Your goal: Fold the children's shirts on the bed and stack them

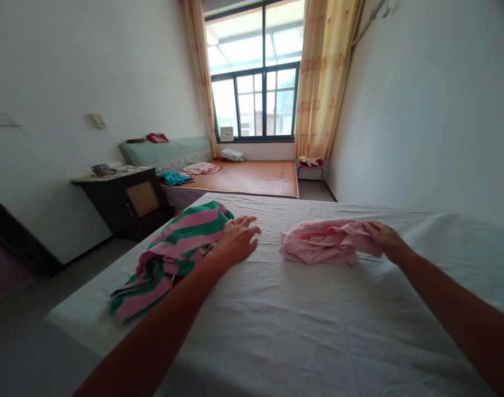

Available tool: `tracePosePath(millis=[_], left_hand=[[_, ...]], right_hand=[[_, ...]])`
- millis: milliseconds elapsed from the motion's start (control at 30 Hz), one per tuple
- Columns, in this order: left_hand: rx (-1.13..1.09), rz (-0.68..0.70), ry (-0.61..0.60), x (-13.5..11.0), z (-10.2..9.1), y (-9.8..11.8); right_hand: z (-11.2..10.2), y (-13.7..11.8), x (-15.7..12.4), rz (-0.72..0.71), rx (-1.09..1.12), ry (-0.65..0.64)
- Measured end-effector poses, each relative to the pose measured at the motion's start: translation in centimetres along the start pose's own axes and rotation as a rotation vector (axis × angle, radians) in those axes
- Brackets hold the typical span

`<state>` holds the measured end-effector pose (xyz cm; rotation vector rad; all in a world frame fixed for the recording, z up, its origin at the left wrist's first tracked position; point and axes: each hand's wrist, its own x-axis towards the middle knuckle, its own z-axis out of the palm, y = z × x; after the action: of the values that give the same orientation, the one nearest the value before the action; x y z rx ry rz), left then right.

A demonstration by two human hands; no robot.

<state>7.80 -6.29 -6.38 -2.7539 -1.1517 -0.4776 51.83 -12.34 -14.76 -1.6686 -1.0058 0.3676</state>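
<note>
A crumpled light pink garment [318,242] with a brighter coral-pink strip lies on the white sheet [268,331]. My right hand [384,240] pinches its right end, lifting that edge slightly. To the left sits a heap of cloth topped by a green-and-pink striped garment [181,237]; bits of red and white fabric show from beneath it. My left hand [239,240] hovers at the right side of this heap, fingers spread and pointing toward the pink garment, with nothing in its grasp. Whether its wrist touches the striped cloth I cannot tell.
Beyond the sheet stands a bed with a brown mat [252,176], holding a teal cloth [175,177] and a pale garment [200,168]. A dark cabinet [142,201] is at the left. A small pink stool [312,164] stands below the curtain [322,82].
</note>
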Motion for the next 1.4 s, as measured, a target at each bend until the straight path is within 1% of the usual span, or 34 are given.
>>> tracePosePath(millis=[67,100,167,200,267,333,400,467,533,600,633,667,700,733,767,800,833,867,900,933,1000,1033,1067,1100,1167,1233,1300,1333,1400], left_hand=[[-0.142,0.097,-0.109,3.1,2.7,3.5],[-0.196,0.112,-0.168,4.4,4.2,4.9],[-0.274,0.121,-0.241,6.3,7.3,7.0],[-0.302,0.122,-0.243,6.8,8.8,7.5],[-0.353,0.122,-0.174,7.1,11.1,7.9],[-0.401,0.117,-0.054,6.8,12.5,7.7],[-0.454,0.092,0.073,6.7,13.1,7.2],[-0.543,0.032,0.176,6.9,13.0,6.7],[-0.700,-0.072,0.251,7.4,12.1,6.2],[-0.930,-0.167,0.271,7.7,10.8,6.1],[-1.064,-0.191,0.238,7.5,9.9,6.2],[-1.201,-0.186,0.166,7.3,9.1,6.5],[-1.331,-0.148,0.042,6.9,8.3,6.9],[-1.436,-0.075,-0.134,6.4,7.5,7.4],[-1.501,0.027,-0.348,5.8,7.0,8.1],[-1.523,0.135,-0.554,5.4,6.6,8.8],[-1.518,0.217,-0.697,5.0,6.5,9.5],[-1.504,0.249,-0.746,4.8,6.7,10.1],[-1.489,0.220,-0.687,4.8,7.0,10.5],[-1.462,0.144,-0.537,4.9,7.6,10.7],[-1.308,-0.017,-0.161,5.4,9.0,10.5],[-1.180,-0.037,-0.033,5.6,9.8,10.2],[-1.041,-0.014,0.037,5.7,10.4,9.8],[-0.910,0.031,0.060,5.8,11.0,9.4],[-0.721,0.112,0.029,5.8,11.9,8.9],[-0.636,0.131,-0.006,5.9,12.3,8.8],[-0.636,0.108,-0.002,6.1,12.1,8.8],[-0.665,0.083,0.018,6.3,11.9,8.7],[-0.778,0.000,0.096,6.7,10.8,8.3]], right_hand=[[-0.7,1.7,-1.0,0.070,-0.029,0.011],[-0.9,2.3,-1.5,0.087,-0.020,0.001],[-1.1,3.0,-2.4,0.062,0.035,-0.082],[-1.2,3.2,-2.8,0.029,0.061,-0.147],[-1.3,3.3,-3.2,-0.051,0.077,-0.245],[-1.4,3.4,-3.2,-0.096,0.066,-0.246],[-1.7,3.2,-3.0,-0.050,0.128,-0.206],[-2.1,2.7,-2.9,0.063,0.243,-0.171],[-2.7,1.9,-2.8,0.139,0.377,-0.136],[-3.2,1.3,-2.8,0.121,0.518,-0.090],[-3.4,1.2,-2.8,0.094,0.584,-0.069],[-3.6,1.1,-2.7,0.072,0.635,-0.044],[-3.7,1.3,-2.6,0.068,0.667,-0.014],[-3.8,1.6,-2.4,0.079,0.683,0.016],[-3.9,2.0,-2.3,0.100,0.687,0.041],[-4.0,2.4,-2.1,0.124,0.687,0.058],[-4.2,2.9,-2.0,0.144,0.687,0.066],[-4.3,3.4,-1.9,0.160,0.685,0.056],[-4.4,3.7,-1.9,0.170,0.678,0.032],[-4.5,4.1,-1.8,0.177,0.655,0.007],[-4.6,4.5,-1.8,0.187,0.514,-0.008],[-4.6,4.7,-1.8,0.187,0.386,0.003],[-4.5,4.8,-1.8,0.181,0.234,0.019],[-4.3,4.9,-1.8,0.166,0.080,0.032],[-4.1,4.9,-1.8,0.104,-0.169,0.007],[-3.9,4.6,-1.9,0.023,-0.277,-0.060],[-4.0,4.0,-2.1,-0.040,-0.241,-0.130],[-4.1,3.6,-2.2,-0.051,-0.171,-0.143],[-4.6,2.6,-2.4,-0.045,0.037,-0.119]])
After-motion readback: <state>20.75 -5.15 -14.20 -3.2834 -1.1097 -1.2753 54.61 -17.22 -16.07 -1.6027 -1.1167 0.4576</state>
